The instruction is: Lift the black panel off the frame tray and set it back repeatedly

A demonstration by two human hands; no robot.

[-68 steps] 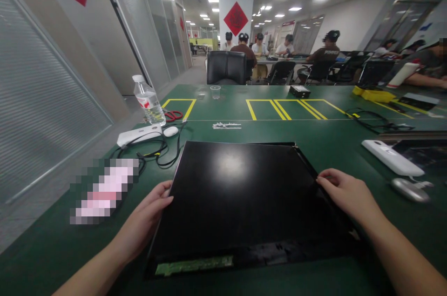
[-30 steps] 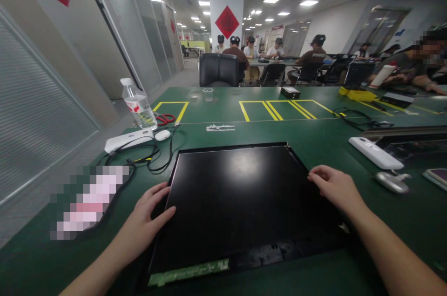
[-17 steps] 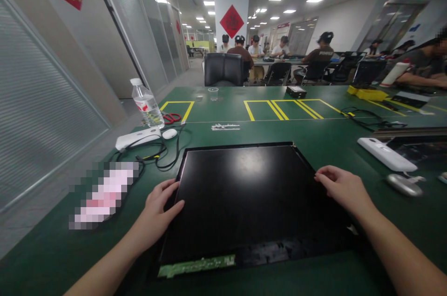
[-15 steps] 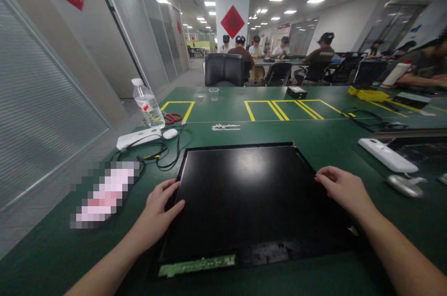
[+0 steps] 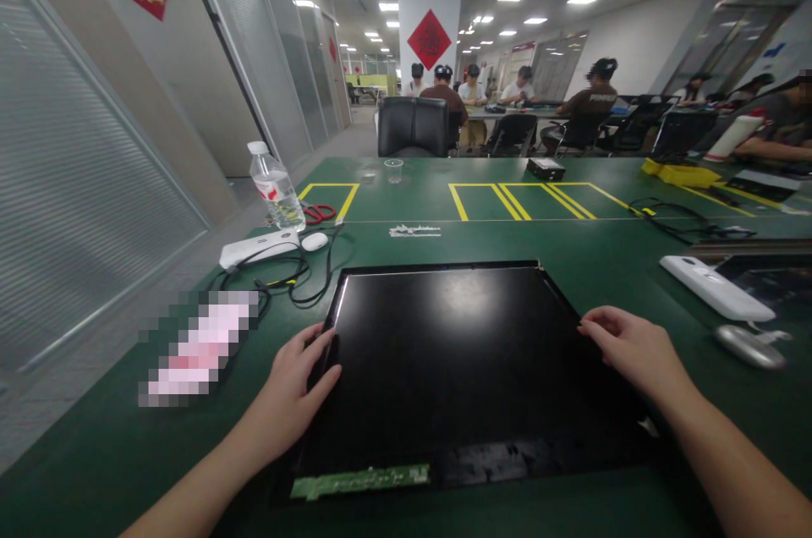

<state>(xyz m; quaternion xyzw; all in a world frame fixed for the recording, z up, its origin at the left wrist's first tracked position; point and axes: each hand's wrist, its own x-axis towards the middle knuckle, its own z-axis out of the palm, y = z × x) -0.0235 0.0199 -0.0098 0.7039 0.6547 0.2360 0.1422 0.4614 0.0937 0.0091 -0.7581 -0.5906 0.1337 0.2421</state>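
A black LCD panel (image 5: 457, 369) lies face up on the green table in front of me, with a green circuit board strip (image 5: 361, 480) along its near left edge. My left hand (image 5: 303, 381) grips the panel's left edge, thumb over the screen side and fingers at the rim. On the opposite side, my right hand (image 5: 625, 343) is closed at the right edge, thumb and fingertips pinching the frame. Its other fingers are curled and partly hidden. A pale tab (image 5: 648, 426) sticks out at the near right corner.
Left of the panel are black cables (image 5: 310, 299), a white power strip (image 5: 259, 249), a water bottle (image 5: 277, 189) and red-handled scissors (image 5: 319, 214). To the right lie a white power strip (image 5: 716, 288) and a silver mouse (image 5: 749, 347). White scraps (image 5: 414, 230) lie beyond; people sit farther back.
The view has shifted slightly, so everything appears a little farther right. Both hands stay at the same edges of the panel, which keeps its place on the table.
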